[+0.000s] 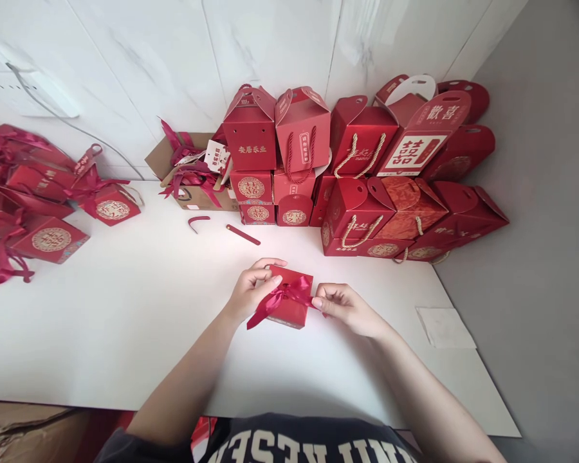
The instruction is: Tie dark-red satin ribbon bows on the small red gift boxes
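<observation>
A small red gift box (295,310) sits on the white table (125,321) in front of me, with a dark red ribbon (282,297) tied across its top. My left hand (253,289) curls over the box's left side, fingers pinching the ribbon near the bow. On the box's right side, my right hand (342,307) pinches the other ribbon end. One ribbon tail hangs down past the box's front left corner.
Stacked red gift boxes (367,173) with rope handles line the wall at the back. An open cardboard box (193,170) of ribbons stands beside them. More ribboned red boxes (33,199) lie at the left. Two loose red strips (241,234) and a white paper (444,326) lie nearby.
</observation>
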Demonstrator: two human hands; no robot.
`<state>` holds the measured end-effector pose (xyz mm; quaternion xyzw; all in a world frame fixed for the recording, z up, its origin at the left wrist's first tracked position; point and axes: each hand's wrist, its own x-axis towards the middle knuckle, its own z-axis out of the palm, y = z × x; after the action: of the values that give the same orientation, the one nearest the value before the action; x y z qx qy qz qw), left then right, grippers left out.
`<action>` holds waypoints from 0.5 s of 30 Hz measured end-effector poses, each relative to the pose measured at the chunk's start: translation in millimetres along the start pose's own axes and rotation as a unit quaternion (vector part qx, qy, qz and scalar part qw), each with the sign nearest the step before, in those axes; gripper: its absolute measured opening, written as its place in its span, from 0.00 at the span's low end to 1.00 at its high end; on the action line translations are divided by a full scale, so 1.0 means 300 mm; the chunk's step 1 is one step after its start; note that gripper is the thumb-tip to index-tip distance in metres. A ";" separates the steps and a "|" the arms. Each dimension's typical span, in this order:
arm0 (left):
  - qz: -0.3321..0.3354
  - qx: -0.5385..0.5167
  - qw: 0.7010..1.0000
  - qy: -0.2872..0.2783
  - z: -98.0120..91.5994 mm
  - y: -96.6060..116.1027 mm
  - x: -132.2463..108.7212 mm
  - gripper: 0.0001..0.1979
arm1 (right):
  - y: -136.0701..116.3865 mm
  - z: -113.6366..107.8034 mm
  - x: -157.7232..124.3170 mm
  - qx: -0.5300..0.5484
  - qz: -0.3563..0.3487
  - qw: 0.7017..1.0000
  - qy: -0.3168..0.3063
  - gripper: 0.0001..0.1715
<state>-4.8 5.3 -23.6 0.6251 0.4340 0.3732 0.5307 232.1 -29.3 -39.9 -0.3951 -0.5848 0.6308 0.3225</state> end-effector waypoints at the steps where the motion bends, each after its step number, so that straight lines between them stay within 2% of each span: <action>1: 0.000 0.002 1.000 0.008 0.003 -0.003 -0.002 0.22 | 0.000 -0.002 -0.005 0.013 0.001 1.000 -0.008 0.25; 7: -0.034 -0.051 0.998 -0.012 0.002 -0.026 0.001 0.23 | 0.017 -0.026 -0.022 0.067 0.023 0.995 -0.064 0.23; 11: -0.049 -0.114 0.992 -0.034 0.001 -0.034 0.013 0.22 | 0.045 -0.066 -0.009 0.041 0.050 0.992 -0.109 0.23; 15: -0.045 -0.090 0.990 -0.095 -0.007 -0.016 0.015 0.20 | 0.038 -0.114 -0.002 -0.017 0.094 0.979 -0.182 0.21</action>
<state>-5.8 10.5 -27.9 0.5878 0.3737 0.3253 0.6396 263.1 -14.6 -51.3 -0.3316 -0.6046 0.7099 0.1433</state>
